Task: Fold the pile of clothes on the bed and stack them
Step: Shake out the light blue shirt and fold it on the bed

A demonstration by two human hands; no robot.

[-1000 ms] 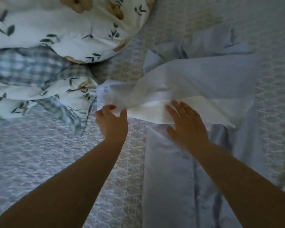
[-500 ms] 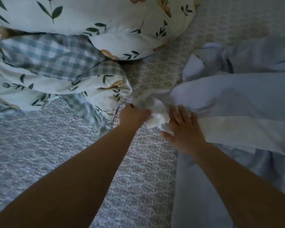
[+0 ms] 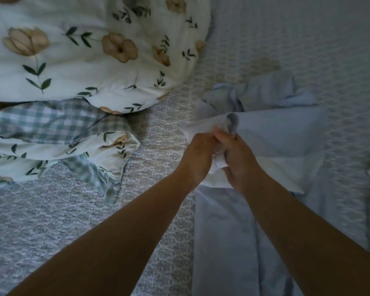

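Gripping a bunched white fold of the pale blue garment (image 3: 276, 142), left hand (image 3: 198, 158) and right hand (image 3: 238, 155) curl fingers round it; garment's long axis runs near-to-far.

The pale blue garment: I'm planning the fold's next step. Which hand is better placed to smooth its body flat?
Probably the right hand: it lies over the pale blue garment, while the left hand grips the bunched end at its bedspread-side edge.

A home bedroom, shown by a bed spread with a pale textured coverlet (image 3: 286, 39), a floral duvet (image 3: 83, 56) with gingham lining bunched at 1 side, and light-blue clothing (image 3: 276, 133) laid out.
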